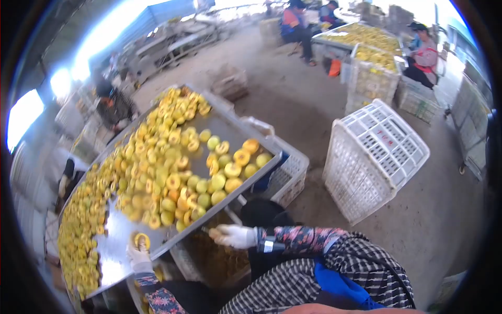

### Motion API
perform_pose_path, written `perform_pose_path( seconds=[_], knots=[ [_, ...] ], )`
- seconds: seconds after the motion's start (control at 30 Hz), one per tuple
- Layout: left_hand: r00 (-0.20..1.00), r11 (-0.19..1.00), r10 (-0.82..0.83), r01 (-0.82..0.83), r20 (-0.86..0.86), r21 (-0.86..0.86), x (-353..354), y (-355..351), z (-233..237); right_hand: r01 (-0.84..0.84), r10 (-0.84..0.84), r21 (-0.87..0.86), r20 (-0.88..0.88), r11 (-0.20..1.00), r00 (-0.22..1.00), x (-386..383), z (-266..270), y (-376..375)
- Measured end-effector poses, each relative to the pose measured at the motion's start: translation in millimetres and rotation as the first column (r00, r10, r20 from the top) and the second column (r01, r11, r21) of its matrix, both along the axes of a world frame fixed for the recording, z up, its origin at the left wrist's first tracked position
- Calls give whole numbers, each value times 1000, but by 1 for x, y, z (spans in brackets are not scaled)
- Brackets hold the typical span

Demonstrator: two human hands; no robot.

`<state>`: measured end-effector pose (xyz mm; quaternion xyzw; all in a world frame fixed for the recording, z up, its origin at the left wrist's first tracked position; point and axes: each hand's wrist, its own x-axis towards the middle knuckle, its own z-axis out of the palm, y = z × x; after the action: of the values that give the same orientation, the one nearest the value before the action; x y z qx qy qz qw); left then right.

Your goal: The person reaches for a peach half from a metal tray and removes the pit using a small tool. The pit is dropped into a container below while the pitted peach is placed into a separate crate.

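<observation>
Left hand (139,256), white glove, has its fingers closed on one yellow half (141,240) sitting on the bare bit of the metal tray (117,230). Right hand (235,236), gloved too, is curled just under the tray's near edge with something yellowish at the fingertips, but I honestly can't tell if it's gripping it. The hands are well apart. The rest of the tray is piled with cut fruit (157,167). A white crate (374,157) stands off to the right, with people sitting further back.
</observation>
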<state>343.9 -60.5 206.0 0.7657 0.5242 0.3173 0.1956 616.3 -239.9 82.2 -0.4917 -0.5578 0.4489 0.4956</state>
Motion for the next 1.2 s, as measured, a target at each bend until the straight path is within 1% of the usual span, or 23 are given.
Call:
perform_pose_path(
  seconds=[0.03, 0.07, 0.1, 0.13, 0.17, 0.2, 0.23, 0.27, 0.4, 0.43, 0.47, 0.5, 0.53, 0.6, 0.67, 0.7, 0.8, 0.83, 0.93, 1.07, 1.13, 1.17, 1.2],
  knots=[
    [995, 997, 64, -60, -75, 57, -31, -12, 8, -99, 80, -72, -233, 992, 969, 4, 10, -3],
    [978, 985, 142, -125, -153, 116, -68, -26, 17, -227, 211, 19, -454, 974, 866, 4, -29, 11],
    [960, 978, 181, -153, -212, 138, -111, -24, 7, -261, 161, -19, -744, 965, 649, -3, -25, 11],
    [940, 970, 218, -179, -264, 161, -151, -24, -9, -233, 136, -71, -634, 970, 761, -1, -24, 13],
    [826, 968, 250, -225, -505, 111, -170, -39, -7, -457, 206, 7, -899, 889, 386, 5, -18, 12],
    [672, 959, 236, -276, -702, 59, -167, -52, 6, -602, 148, 149, -988, 784, -51, 8, 0, 8],
    [719, 921, 301, -389, -626, -4, -155, -65, 17, -418, 118, -133, -844, 899, 523, 1, 20, 0],
    [756, 874, 369, -481, -540, -75, -131, -77, 30, -91, -13, -234, -410, 968, 912, -3, 38, -7],
    [859, 960, 246, -279, -449, -8, -78, -55, 12, -55, -70, -251, -463, 966, 883, -1, 32, -5],
    [924, 986, 142, -162, -355, -27, -54, -47, 7, -61, -72, -284, -435, 957, 898, 1, 36, -7],
    [929, 987, 94, -133, -357, -86, -23, -43, 9, -63, -74, -315, -407, 947, 910, 2, 41, -8],
    [937, 999, -25, 13, -349, -37, 1, -33, 2, -72, -65, -317, -401, 946, 914, 3, 41, -7],
    [923, 996, -88, 73, -374, -53, 30, -26, 1, -39, -88, -315, -380, 948, 921, 3, 40, -7],
    [907, 961, -241, 173, -346, -216, 73, -11, -3, -8, -108, -311, -356, 950, 928, 3, 34, -8],
    [783, 881, -427, 247, -453, -403, 104, 12, -24, 37, -106, -234, -289, 972, 951, 7, 17, -2],
    [786, 883, -425, 250, -450, -397, 112, 20, -31, 74, -111, -129, -314, 989, 943, 7, 4, 2],
    [778, 875, -410, 187, -477, -446, 124, 30, -38, 31, -70, -137, -292, 990, 954, 9, 7, 0],
    [775, 881, -403, 186, -486, -435, 125, 30, -38, 71, -98, -180, -145, 981, 985, 8, 19, -4],
    [765, 901, -375, 170, -523, -398, 127, 26, -37, 60, -75, -134, -115, 989, 991, 4, 19, -2],
    [822, 919, -350, 207, -449, -336, 112, 19, -35, 48, -66, -113, -161, 992, 985, 4, 19, -2],
    [955, 883, -297, 267, -20, -386, 92, 31, -53, 9, -97, -342, -243, 940, 965, 5, 38, -10],
    [938, 867, -231, 319, 260, -383, 79, 56, -88, -5, -114, -359, -309, 933, 944, 4, 42, -12],
    [852, 803, -54, 347, 521, -485, 77, 31, -56, -14, -104, -354, -311, 935, 945, 4, 41, -14]
  ],
)
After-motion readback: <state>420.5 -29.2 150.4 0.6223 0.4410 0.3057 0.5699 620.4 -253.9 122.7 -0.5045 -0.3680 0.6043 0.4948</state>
